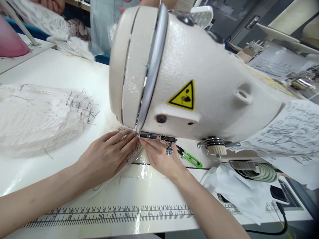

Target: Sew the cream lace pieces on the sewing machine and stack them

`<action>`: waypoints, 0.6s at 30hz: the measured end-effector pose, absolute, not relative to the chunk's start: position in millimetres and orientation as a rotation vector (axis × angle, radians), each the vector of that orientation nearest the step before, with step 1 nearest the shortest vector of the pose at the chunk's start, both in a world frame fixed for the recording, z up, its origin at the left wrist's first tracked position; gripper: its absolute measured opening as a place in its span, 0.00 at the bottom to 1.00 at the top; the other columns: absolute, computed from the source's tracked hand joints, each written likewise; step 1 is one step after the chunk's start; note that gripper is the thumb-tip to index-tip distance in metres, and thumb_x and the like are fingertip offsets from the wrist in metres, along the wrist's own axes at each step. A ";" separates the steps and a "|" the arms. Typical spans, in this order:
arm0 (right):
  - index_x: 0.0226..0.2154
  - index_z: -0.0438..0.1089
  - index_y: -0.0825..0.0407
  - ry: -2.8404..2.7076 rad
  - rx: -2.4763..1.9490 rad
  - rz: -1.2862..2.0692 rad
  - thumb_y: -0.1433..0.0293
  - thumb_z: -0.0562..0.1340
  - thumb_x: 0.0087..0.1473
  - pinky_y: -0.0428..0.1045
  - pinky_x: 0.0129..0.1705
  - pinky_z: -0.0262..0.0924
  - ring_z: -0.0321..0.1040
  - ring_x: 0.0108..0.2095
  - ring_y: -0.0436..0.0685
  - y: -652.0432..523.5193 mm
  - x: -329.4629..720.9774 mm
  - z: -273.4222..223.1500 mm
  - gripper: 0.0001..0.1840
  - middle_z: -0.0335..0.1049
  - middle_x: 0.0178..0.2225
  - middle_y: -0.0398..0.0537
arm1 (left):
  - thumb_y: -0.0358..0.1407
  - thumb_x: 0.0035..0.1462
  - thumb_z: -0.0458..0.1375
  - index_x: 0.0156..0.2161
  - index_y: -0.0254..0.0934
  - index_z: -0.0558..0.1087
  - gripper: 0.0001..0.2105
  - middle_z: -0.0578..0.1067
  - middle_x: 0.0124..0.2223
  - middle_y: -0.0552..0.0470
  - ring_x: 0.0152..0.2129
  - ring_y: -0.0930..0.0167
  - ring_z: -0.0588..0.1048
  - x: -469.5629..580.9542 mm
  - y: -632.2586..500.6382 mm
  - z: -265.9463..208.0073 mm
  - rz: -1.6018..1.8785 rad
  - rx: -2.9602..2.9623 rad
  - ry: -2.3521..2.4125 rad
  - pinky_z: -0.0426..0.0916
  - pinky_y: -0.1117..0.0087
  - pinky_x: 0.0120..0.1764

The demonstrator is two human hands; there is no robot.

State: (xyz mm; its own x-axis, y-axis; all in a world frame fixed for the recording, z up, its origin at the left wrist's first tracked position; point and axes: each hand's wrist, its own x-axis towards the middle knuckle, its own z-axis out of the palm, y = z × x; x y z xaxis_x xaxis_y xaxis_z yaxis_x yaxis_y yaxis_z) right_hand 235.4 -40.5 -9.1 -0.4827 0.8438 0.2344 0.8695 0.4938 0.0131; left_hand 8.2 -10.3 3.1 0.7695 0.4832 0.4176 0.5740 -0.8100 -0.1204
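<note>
White lace fabric [134, 153] lies under the needle end of a cream sewing machine [179, 66]. My left hand [107, 156] rests over the lace, its fingers pressed together and curled on the edge beside the needle; its thumb is hidden. From the other side, my right hand [161, 156] reaches beneath the machine head, fingertips closed at the same lace edge and partly covered by a metal attachment [168, 141]. Just beyond the right hand lie green-handled thread snips [190, 157].
More lace with dark loose threads [45, 119] spreads at left. A printed ruler [112, 214] runs along the table's front edge. White cloth [236, 186] and a black cable [281, 219] are at right. Another person's hand [53, 5] shows at the upper left, near a pink object [11, 38].
</note>
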 end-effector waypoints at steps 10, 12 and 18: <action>0.57 0.69 0.44 -2.510 -1.408 -0.251 0.79 0.56 0.59 0.54 0.47 0.70 0.74 0.44 0.58 -34.1 228.7 0.0 0.27 0.74 0.54 0.49 | 0.32 0.68 0.46 0.54 0.29 0.75 0.18 0.77 0.55 0.40 0.55 0.54 0.73 10.8 -9.6 4.5 -0.507 -2.732 -0.890 0.70 0.55 0.50; 0.55 0.71 0.45 -2.497 -1.424 -0.347 0.79 0.55 0.59 0.53 0.41 0.71 0.74 0.39 0.57 -35.7 227.9 0.9 0.26 0.75 0.54 0.47 | 0.33 0.68 0.46 0.55 0.30 0.74 0.18 0.77 0.55 0.41 0.55 0.55 0.73 11.2 -9.8 4.8 -0.511 -2.733 -0.898 0.70 0.56 0.50; 0.54 0.72 0.46 -2.482 -1.429 -0.378 0.78 0.57 0.59 0.53 0.42 0.70 0.74 0.39 0.57 -36.7 227.0 1.3 0.23 0.76 0.52 0.47 | 0.33 0.69 0.45 0.55 0.30 0.74 0.19 0.77 0.56 0.41 0.55 0.56 0.73 11.3 -10.0 2.2 -0.548 -2.704 -0.892 0.70 0.55 0.51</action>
